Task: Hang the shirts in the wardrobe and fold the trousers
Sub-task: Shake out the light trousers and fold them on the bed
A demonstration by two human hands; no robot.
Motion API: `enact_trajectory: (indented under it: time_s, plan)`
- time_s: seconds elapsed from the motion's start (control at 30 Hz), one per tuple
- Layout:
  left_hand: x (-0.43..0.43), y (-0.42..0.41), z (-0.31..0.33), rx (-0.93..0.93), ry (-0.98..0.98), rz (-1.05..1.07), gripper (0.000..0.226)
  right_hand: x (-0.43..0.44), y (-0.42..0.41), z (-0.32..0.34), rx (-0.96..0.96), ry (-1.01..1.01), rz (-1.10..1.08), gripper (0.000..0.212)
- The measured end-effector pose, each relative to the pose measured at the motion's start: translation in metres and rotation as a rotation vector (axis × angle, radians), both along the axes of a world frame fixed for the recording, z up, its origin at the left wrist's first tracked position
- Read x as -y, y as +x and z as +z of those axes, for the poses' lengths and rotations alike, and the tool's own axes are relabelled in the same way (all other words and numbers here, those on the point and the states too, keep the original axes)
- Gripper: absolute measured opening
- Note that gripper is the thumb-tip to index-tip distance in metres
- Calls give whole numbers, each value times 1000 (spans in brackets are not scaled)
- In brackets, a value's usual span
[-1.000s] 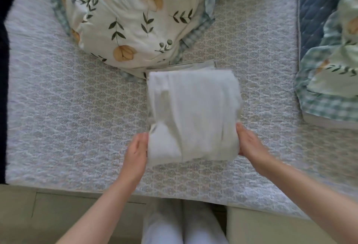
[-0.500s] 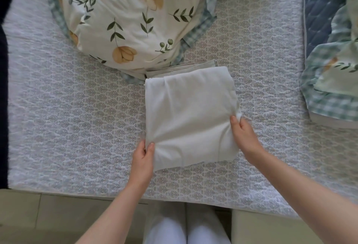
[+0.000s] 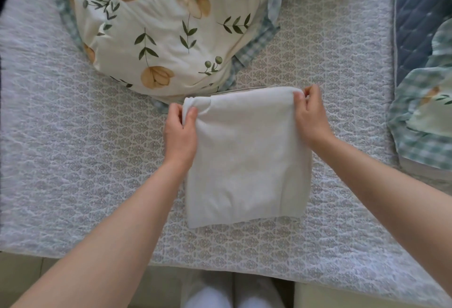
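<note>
Both bare forearms were extended forward and were recorded as roughly parallel. The left hand [image 3: 181,134] was found pinched, thumb against fingers, on the far left corner of the folded white garment [image 3: 247,161]. The right hand [image 3: 311,118] was pinched likewise on the far right corner.

Folded white cloth trousers [image 3: 247,156]: one
Bare hands: two, left hand [image 3: 179,134], right hand [image 3: 310,119]
Cream floral check-trimmed quilts: two, far quilt [image 3: 171,26], right-side quilt [image 3: 425,116]
Grey patterned bedspread [image 3: 73,148]: one
Dark blue quilted mat [image 3: 415,14]: one
</note>
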State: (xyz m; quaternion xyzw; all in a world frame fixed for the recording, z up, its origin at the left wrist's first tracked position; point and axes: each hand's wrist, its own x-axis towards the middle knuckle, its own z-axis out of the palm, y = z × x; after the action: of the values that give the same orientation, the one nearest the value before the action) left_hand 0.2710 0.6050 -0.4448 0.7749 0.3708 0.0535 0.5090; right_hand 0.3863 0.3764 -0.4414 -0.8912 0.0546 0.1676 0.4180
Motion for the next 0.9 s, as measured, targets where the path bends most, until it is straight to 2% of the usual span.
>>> enact_trajectory:
  time_s: [0.13, 0.6, 0.7, 0.8, 0.9]
  plan:
    - [-6, 15, -3, -2, 74, 47, 25, -10, 10, -2, 118, -62, -41, 17]
    - [-28, 39, -33, -206, 220, 84, 46, -27, 38, -38, 96, -344, -1, 24]
    - [-25, 34, -31, -146, 112, 146, 35, -20, 38, -37, 79, -382, 33, 33]
    - [-23, 15, -24, -80, -116, 192, 31, -12, 25, -29, 11, -197, -37, 35]
    - [-14, -25, -18, -151, -150, 131, 38, 1, -6, -18, -37, -101, -95, 31]
